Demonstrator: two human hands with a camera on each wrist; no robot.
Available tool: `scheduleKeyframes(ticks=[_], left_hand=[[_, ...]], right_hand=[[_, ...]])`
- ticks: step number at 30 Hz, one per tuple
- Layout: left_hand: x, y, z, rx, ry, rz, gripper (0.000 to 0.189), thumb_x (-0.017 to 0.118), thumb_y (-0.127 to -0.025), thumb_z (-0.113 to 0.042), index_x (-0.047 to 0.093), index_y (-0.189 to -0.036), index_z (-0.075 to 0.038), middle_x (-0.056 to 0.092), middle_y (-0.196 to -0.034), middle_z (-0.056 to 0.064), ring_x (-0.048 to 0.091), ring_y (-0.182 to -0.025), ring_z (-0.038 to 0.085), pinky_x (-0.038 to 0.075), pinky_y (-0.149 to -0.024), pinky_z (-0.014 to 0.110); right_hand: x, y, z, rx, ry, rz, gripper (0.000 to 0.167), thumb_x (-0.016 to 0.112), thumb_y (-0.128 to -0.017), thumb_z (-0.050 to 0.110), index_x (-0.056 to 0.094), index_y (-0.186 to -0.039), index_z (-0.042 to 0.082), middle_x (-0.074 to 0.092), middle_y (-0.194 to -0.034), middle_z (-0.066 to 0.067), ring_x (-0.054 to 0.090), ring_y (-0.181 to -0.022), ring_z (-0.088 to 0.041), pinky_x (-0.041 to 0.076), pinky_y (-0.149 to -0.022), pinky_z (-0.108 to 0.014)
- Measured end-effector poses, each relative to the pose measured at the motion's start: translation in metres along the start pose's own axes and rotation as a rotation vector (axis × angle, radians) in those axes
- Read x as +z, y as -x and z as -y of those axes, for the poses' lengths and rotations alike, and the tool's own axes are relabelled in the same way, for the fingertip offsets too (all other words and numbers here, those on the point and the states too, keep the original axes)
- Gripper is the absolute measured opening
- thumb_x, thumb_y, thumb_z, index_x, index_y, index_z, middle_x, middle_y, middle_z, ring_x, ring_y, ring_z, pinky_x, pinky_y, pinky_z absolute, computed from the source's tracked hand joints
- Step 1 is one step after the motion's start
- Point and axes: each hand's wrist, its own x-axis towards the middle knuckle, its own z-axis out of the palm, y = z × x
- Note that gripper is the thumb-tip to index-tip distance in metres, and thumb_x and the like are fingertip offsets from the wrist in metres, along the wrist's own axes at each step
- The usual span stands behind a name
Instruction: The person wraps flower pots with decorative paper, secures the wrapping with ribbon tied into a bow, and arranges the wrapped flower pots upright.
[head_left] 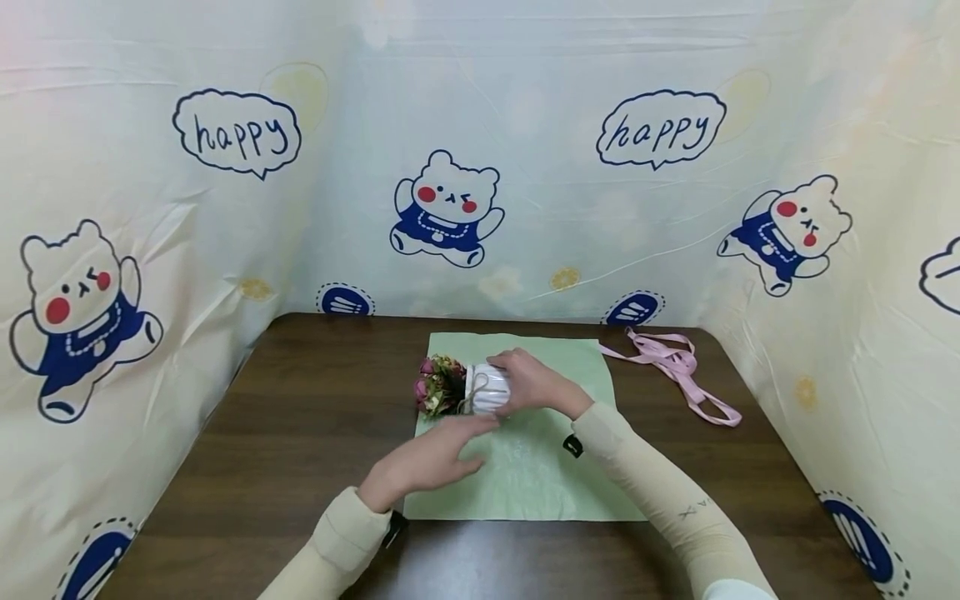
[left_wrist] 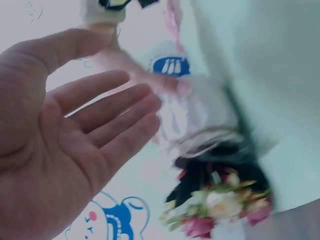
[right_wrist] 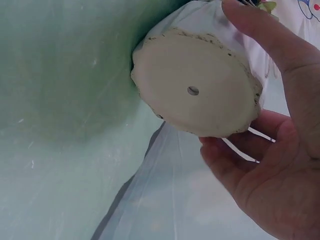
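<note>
A white ribbed flower pot (head_left: 487, 388) lies tipped on its side over a pale green sheet (head_left: 525, 475), twine tied round it near the rim. Pink and cream flowers (head_left: 438, 385) stick out of it towards the left. My right hand (head_left: 534, 383) grips the pot near its base, thumb on one side and fingers on the other. The right wrist view shows the pot's flat bottom (right_wrist: 195, 85) with a small hole. My left hand (head_left: 431, 457) is held just in front of the pot, fingers extended and palm bare in the left wrist view.
A loosely looped pink ribbon (head_left: 678, 362) lies at the back right of the brown table (head_left: 315, 400), one end reaching the sheet's corner. Cloth printed with bears (head_left: 447, 212) hangs behind the table and along both sides.
</note>
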Motion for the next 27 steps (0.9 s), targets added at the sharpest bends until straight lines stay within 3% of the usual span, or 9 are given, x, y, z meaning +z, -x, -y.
scheduleKeyframes(ticks=[3, 8, 15, 19, 23, 27], left_hand=[[-0.011, -0.015, 0.005, 0.022, 0.015, -0.061, 0.049, 0.068, -0.097, -0.011, 0.054, -0.143, 0.002, 0.059, -0.142, 0.016, 0.057, -0.130, 0.030, 0.048, -0.106, 0.045], [-0.022, -0.042, 0.015, -0.017, 0.004, -0.064, 0.051, 0.069, -0.096, -0.011, 0.053, -0.142, 0.005, 0.052, -0.148, 0.021, 0.052, -0.133, 0.036, 0.046, -0.107, 0.050], [-0.029, -0.070, 0.029, -0.136, -0.093, 0.007, 0.057, 0.071, -0.096, -0.015, 0.051, -0.145, 0.004, 0.043, -0.156, 0.021, 0.040, -0.145, 0.037, 0.034, -0.118, 0.049], [-0.032, -0.079, 0.034, -0.165, -0.107, 0.018, 0.058, 0.074, -0.095, -0.015, 0.052, -0.144, 0.005, 0.044, -0.155, 0.021, 0.041, -0.144, 0.037, 0.034, -0.118, 0.048], [-0.032, -0.085, 0.040, -0.154, -0.120, 0.033, 0.053, 0.076, -0.092, -0.014, 0.057, -0.138, 0.004, 0.052, -0.149, 0.022, 0.052, -0.134, 0.036, 0.043, -0.110, 0.046], [-0.031, -0.088, 0.044, -0.165, -0.100, 0.052, 0.039, 0.077, -0.092, -0.014, 0.065, -0.126, -0.001, 0.067, -0.122, 0.015, 0.063, -0.102, 0.025, 0.052, -0.087, 0.038]], right_hand=[[-0.005, 0.005, 0.001, 0.038, -0.014, 0.020, 0.094, 0.096, -0.065, 0.035, 0.056, -0.142, -0.001, 0.065, -0.131, -0.015, 0.061, -0.115, -0.030, 0.053, -0.093, -0.042], [-0.016, 0.018, -0.008, 0.117, -0.042, 0.062, 0.102, 0.096, -0.065, 0.036, 0.049, -0.149, 0.003, 0.054, -0.149, -0.015, 0.049, -0.137, -0.036, 0.046, -0.108, -0.050], [-0.029, 0.049, -0.036, 0.172, -0.112, 0.027, 0.095, 0.092, -0.072, 0.026, 0.046, -0.149, -0.004, 0.053, -0.148, -0.021, 0.049, -0.137, -0.040, 0.041, -0.111, -0.054], [-0.030, 0.068, -0.055, 0.284, -0.145, -0.005, 0.082, 0.085, -0.080, 0.020, 0.047, -0.147, -0.008, 0.053, -0.145, -0.027, 0.053, -0.129, -0.046, 0.045, -0.105, -0.056], [-0.026, 0.087, -0.072, 0.452, -0.202, -0.046, 0.071, 0.080, -0.085, 0.017, 0.049, -0.143, -0.011, 0.054, -0.143, -0.030, 0.056, -0.125, -0.049, 0.047, -0.102, -0.057], [-0.021, 0.105, -0.088, 0.590, -0.188, -0.079, 0.070, 0.079, -0.086, 0.018, 0.049, -0.140, -0.015, 0.055, -0.139, -0.033, 0.056, -0.125, -0.048, 0.046, -0.103, -0.058]])
